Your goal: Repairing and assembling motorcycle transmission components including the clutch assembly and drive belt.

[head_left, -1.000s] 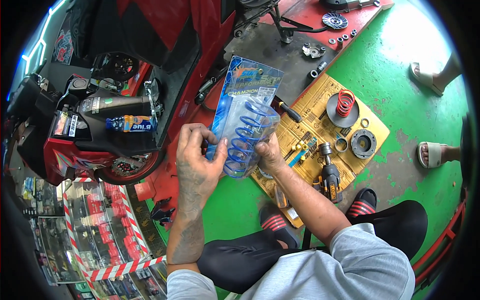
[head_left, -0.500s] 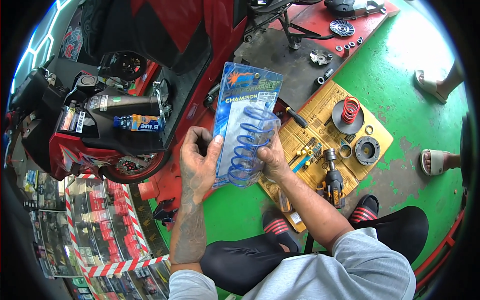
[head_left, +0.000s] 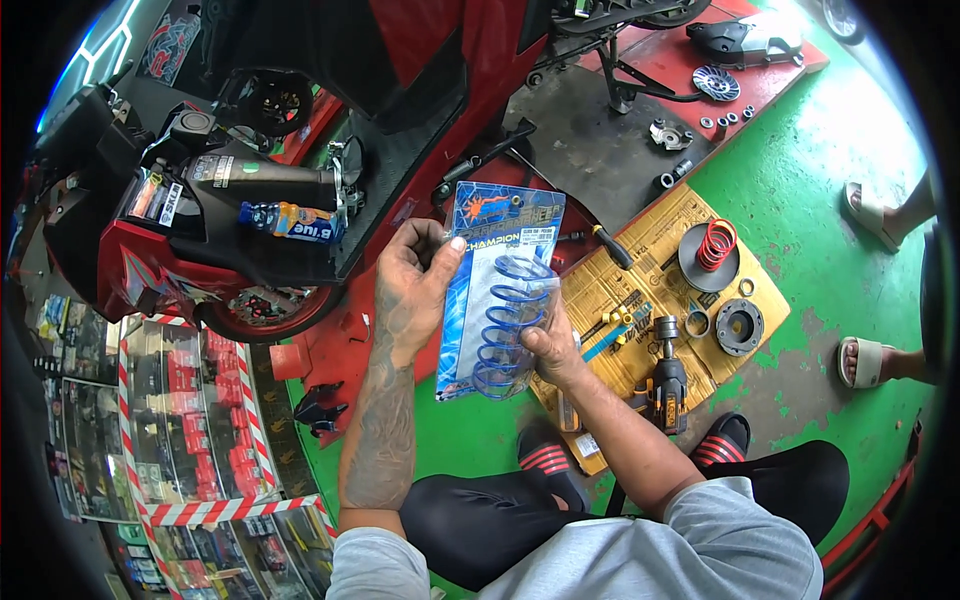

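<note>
Running near-vertical mid-frame, blue spring (head_left: 512, 328) lies nearer right hand (head_left: 556, 346), which clasps its blister (head_left: 545, 296); left hand (head_left: 413, 268) pinches card (head_left: 457, 325) edge.

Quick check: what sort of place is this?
Probably a motorbike workshop: there's a red-and-black scooter at upper left, a cordless power tool on cardboard, and a packaged blue spring being held.

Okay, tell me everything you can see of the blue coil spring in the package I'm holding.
The blue coil spring has widely spaced turns of glossy wire that looks like coated metal. It lies lengthwise behind clear plastic on a blue printed package, its top leaning slightly right in the picture. Your right hand grips the package's right side, thumb over the plastic; your left hand holds the upper left edge.
</note>
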Tool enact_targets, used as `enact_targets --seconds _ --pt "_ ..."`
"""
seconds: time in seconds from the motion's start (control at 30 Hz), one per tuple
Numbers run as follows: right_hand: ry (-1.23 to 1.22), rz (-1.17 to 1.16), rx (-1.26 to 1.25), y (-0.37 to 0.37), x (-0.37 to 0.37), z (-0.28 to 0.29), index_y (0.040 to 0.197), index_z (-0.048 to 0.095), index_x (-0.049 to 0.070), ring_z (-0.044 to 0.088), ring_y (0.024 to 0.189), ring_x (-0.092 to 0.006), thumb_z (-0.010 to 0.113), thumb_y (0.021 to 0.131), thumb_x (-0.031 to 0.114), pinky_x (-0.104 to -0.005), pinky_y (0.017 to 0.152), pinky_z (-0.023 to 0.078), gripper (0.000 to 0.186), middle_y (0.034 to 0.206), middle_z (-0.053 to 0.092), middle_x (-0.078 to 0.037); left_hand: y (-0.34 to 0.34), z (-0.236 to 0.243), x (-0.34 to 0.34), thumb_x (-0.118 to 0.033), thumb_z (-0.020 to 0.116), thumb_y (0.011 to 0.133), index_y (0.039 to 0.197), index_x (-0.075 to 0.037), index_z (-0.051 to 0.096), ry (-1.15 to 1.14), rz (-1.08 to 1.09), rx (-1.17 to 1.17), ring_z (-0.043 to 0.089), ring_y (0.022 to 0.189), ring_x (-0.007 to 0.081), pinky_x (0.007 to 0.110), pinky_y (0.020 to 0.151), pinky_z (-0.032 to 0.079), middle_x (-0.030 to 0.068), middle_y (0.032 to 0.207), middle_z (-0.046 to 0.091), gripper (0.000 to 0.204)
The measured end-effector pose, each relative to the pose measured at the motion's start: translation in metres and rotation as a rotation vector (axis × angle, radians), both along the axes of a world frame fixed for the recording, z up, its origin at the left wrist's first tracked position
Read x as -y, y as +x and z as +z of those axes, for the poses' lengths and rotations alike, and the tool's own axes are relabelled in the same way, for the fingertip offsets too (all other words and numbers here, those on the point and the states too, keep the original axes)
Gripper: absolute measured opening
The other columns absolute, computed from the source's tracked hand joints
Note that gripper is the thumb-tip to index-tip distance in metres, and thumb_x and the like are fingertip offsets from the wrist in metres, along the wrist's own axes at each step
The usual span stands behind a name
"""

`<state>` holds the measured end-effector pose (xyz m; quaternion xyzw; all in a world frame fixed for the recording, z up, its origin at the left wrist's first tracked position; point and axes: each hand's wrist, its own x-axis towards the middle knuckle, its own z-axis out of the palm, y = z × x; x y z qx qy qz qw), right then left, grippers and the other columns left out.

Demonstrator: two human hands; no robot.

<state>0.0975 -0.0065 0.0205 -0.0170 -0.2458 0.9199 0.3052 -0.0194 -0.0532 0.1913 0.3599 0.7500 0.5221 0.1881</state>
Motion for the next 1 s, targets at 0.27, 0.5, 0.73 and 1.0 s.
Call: enact_targets --seconds 0.27,0.5,0.73,1.0 --pt "-0.191 0.017 -0.038 0.002 -0.009 0.017 0.141 0.038 0.003 0.061 0.116 -0.0218 0.086 0.076 0.047 -0.0386 0.101 0.052 0.092 0.128 0.058 -0.013 -0.010 -0.016 0.012 -0.020 0.077 0.093 0.097 -0.004 0.058 0.017 -0.037 0.264 0.052 0.075 0.0044 0.021 0.068 0.044 -0.0018 0.083 0.059 0.026" --pt "-0.221 -0.060 0.045 -0.003 -0.037 0.025 0.143 0.042 0.004 0.067 0.110 -0.0249 0.076 0.082 0.059 -0.0417 0.092 0.060 0.089 0.124 0.062 -0.013 0.004 -0.023 0.041 -0.022 0.080 0.089 0.090 -0.004 0.058 -0.238 -0.089 0.354 0.051 0.074 0.0043 0.022 0.068 0.042 -0.0031 0.081 0.058 0.029" --pt "-0.361 -0.003 -0.050 -0.003 -0.047 0.016 0.136 0.040 0.005 0.065 0.111 -0.0228 0.078 0.087 0.045 -0.0415 0.094 0.059 0.074 0.123 0.059 -0.013 0.019 -0.024 0.065 -0.016 0.077 0.092 0.103 0.000 0.061 -0.338 0.010 0.443 0.057 0.069 0.0072 0.025 0.062 0.047 0.0015 0.085 0.062 0.026" --pt "-0.074 -0.160 0.222 -0.017 -0.009 0.007 0.137 0.037 0.002 0.057 0.115 -0.0185 0.082 0.088 0.032 -0.0345 0.101 0.048 0.073 0.123 0.056 -0.011 0.004 -0.046 0.106 -0.013 0.067 0.098 0.096 0.007 0.066 -0.567 0.001 -0.011 0.055 0.067 0.0110 0.027 0.059 0.043 0.0050 0.077 0.059 0.020"
